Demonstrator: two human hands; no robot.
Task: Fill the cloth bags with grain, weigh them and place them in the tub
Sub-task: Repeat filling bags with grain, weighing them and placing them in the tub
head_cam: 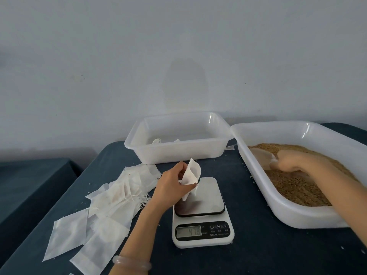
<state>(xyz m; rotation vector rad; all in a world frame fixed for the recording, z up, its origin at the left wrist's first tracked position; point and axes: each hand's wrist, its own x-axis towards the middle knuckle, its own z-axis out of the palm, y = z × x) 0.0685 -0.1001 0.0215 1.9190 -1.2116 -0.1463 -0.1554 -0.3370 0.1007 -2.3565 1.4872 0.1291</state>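
One cloth bag (191, 173), thin, limp and probably near weightless, is pinched along one edge by the left hand (174, 183) just above the scale (202, 233). The right hand (297, 161), blurred, grips a scoop (264, 157) in the grain (294, 185) at right. The bag's floppy mouth likely needs holding open at the rim.

Bare worktop (256, 251) lies open between the scale (201, 213) and the grain tub (294, 217). Loose bags (111, 197) crowd the scale's left side; the clear tub (178, 153) stands just behind it.
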